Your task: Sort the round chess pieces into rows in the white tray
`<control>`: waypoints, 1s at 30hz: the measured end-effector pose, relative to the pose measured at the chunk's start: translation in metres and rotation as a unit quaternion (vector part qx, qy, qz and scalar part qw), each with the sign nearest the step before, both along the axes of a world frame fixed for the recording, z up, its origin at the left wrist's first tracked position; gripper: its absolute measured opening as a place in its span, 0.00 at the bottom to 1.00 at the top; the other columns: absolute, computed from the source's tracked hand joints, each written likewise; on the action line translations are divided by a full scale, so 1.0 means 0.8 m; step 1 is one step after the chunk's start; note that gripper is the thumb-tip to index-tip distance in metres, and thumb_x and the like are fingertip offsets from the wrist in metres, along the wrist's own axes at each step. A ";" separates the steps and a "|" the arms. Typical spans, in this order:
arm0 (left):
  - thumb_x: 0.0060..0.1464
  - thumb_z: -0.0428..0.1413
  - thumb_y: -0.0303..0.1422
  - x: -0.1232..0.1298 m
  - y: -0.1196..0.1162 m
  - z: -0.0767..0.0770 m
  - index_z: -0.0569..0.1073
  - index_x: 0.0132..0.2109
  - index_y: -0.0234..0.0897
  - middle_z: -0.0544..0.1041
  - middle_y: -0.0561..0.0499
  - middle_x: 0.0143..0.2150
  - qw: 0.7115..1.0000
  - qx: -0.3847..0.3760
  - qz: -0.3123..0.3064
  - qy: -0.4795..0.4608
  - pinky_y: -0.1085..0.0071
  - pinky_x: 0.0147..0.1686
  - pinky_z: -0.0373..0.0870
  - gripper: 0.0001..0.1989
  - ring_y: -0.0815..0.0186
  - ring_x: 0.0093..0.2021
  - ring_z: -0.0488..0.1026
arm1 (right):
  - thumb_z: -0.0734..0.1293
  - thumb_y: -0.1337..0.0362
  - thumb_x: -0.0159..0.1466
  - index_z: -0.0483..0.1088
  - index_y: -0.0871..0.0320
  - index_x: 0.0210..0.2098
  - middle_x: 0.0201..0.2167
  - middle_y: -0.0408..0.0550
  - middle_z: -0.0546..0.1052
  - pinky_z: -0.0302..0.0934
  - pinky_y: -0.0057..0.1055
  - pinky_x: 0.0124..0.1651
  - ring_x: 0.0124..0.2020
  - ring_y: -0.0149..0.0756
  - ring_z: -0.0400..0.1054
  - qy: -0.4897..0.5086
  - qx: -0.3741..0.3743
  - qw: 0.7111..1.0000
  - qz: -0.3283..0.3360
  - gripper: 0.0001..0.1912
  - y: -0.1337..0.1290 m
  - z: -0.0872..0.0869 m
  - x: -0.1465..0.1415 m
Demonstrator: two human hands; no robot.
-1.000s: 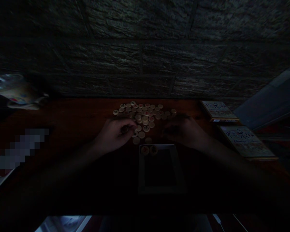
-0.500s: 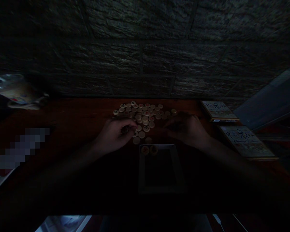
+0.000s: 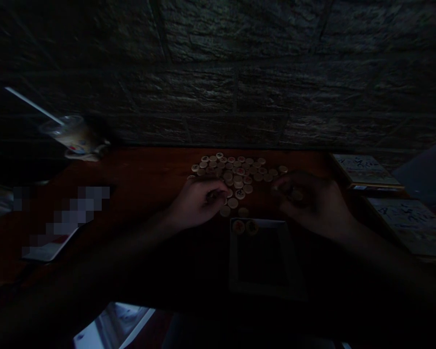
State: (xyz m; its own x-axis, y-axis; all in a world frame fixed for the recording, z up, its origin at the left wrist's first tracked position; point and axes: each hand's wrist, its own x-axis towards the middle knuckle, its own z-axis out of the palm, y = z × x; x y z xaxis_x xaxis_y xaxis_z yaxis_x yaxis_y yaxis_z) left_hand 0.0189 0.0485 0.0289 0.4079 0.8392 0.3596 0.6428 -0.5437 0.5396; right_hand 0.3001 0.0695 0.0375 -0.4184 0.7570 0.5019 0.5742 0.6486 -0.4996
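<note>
Two round pieces [image 3: 239, 226] are set side by side inside the far end of the shallow box [image 3: 233, 264]. Beyond it, the left hand [image 3: 198, 201] is curled almost closed and the right hand [image 3: 323, 203] is loosely parted, a pale disc [image 3: 297, 195] being framed within its curve, though whether anything is gripped by either cannot be told. Between and past the hands, the game pieces [image 3: 240, 171] are spread, some stacked, on the table [image 3: 148, 169]; each is judged light, stiff, hardly fragile and perhaps slick-faced, so best pinched by its rim, between thumb and fingertip.
</note>
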 end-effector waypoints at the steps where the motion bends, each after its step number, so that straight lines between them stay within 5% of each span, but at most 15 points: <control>1: 0.61 0.55 0.27 0.000 0.000 0.000 0.79 0.39 0.36 0.82 0.53 0.35 1.000 0.004 0.000 -0.001 0.73 0.35 0.70 0.07 0.69 0.34 0.78 | 0.69 0.64 0.60 0.75 0.57 0.40 0.33 0.46 0.80 0.67 0.33 0.35 0.32 0.37 0.76 0.002 0.004 1.000 0.000 0.09 0.000 -0.001 0.001; 10: 0.61 0.55 0.27 0.001 0.001 -0.001 0.79 0.39 0.36 0.83 0.52 0.35 1.000 0.020 0.000 0.002 0.72 0.36 0.72 0.07 0.69 0.34 0.78 | 0.68 0.66 0.57 0.73 0.56 0.45 0.38 0.48 0.80 0.68 0.34 0.35 0.34 0.40 0.76 -0.007 -0.012 1.000 0.028 0.15 0.002 -0.007 0.006; 18: 0.62 0.56 0.29 -0.001 -0.002 -0.003 0.79 0.41 0.37 0.84 0.52 0.37 1.000 0.011 0.006 -0.014 0.73 0.36 0.71 0.06 0.68 0.35 0.79 | 0.67 0.73 0.58 0.73 0.56 0.54 0.44 0.49 0.79 0.69 0.32 0.41 0.42 0.39 0.76 0.004 -0.002 0.990 0.139 0.23 -0.012 0.004 -0.001; 30: 0.63 0.58 0.38 0.036 -0.043 0.018 0.80 0.39 0.35 0.80 0.51 0.33 0.963 -0.194 -0.038 -0.183 0.75 0.31 0.69 0.11 0.68 0.33 0.76 | 0.67 0.72 0.65 0.65 0.59 0.60 0.53 0.53 0.78 0.69 0.29 0.52 0.53 0.37 0.73 -0.002 0.040 0.980 0.196 0.24 -0.044 0.011 -0.018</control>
